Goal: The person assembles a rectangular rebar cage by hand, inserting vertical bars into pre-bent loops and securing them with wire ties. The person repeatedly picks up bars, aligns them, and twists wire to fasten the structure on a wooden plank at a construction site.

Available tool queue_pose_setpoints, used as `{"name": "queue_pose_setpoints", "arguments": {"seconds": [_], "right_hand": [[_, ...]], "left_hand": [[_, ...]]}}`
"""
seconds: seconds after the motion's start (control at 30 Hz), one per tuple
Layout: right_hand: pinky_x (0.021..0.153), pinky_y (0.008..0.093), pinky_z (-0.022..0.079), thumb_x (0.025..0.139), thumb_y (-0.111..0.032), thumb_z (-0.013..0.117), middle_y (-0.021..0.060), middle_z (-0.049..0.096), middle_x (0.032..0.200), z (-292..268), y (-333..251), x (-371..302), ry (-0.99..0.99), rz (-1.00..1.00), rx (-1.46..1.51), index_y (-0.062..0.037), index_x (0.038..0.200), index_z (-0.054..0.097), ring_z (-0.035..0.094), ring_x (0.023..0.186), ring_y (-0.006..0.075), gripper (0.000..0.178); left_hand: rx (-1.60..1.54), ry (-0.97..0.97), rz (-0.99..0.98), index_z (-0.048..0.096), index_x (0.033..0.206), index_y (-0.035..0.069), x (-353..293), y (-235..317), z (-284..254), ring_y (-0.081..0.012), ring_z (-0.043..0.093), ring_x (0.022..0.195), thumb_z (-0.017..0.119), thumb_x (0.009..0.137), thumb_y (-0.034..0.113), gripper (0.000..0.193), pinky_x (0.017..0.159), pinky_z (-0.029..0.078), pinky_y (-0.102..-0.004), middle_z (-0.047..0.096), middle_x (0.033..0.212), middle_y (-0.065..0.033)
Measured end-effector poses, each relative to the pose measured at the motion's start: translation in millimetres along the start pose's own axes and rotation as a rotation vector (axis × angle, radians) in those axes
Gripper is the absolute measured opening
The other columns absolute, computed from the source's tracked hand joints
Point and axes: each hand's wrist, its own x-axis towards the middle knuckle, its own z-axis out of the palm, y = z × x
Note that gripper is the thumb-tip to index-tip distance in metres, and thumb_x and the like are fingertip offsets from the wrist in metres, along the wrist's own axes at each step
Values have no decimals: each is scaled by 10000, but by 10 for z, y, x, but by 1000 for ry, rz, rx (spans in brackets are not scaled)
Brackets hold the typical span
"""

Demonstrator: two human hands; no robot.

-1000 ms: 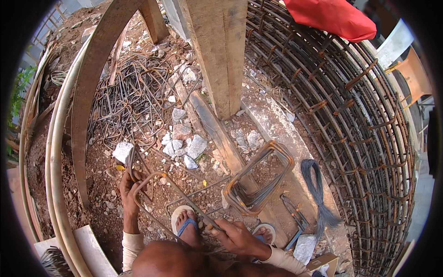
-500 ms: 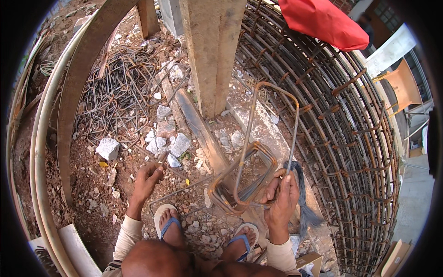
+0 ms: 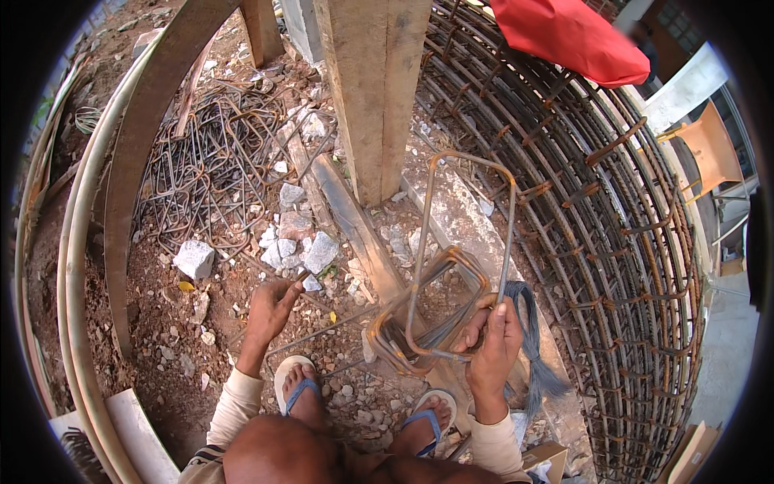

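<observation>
My right hand (image 3: 495, 351) is closed on a rectangular steel stirrup (image 3: 511, 181), bent from rusty bar, holding it upright by its lower right corner. Behind that stirrup lies a stack of similar stirrups (image 3: 390, 352), partly hidden by it. A bundle of thin grey tie wire (image 3: 532, 363) hangs beside the right hand's fingers. My left hand (image 3: 270, 313) is held apart, over the rubble, its thumb and fingers pinched together. A small dark tip shows at its fingertips, too little to name.
A long curved cage of rebar (image 3: 597, 266) fills the right side, with a red cloth (image 3: 572, 44) on top. A wooden post (image 3: 371, 97) stands ahead. Loose stirrups (image 3: 205, 161) lie heaped at the far left. Broken stones (image 3: 194, 260) and a plank (image 3: 355, 226) cover the ground.
My left hand has shifted slightly right. The stirrup in my right hand has turned and tilted left, so its frame now faces me more squarely.
</observation>
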Motion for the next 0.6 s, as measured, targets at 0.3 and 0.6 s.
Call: {"name": "queue_pose_setpoints", "arguments": {"seconds": [0.3, 0.6], "right_hand": [[496, 222, 445, 1115, -392, 407, 25, 492, 628, 168, -77, 56, -64, -134, 6, -35, 1105, 525, 515, 499, 103, 376], [661, 280, 529, 1117, -386, 401, 56, 562, 803, 603, -15, 31, -163, -120, 230, -39, 1141, 512, 580, 689, 127, 365]], "left_hand": [[306, 131, 205, 614, 1244, 26, -201, 480, -111, -382, 580, 1214, 732, 923, 371, 486, 1072, 434, -478, 622, 1265, -194], [-508, -257, 1223, 621, 1235, -9, -381, 1610, 69, -419, 561, 1298, 707, 949, 237, 387, 1055, 472, -533, 689, 1244, -142]]}}
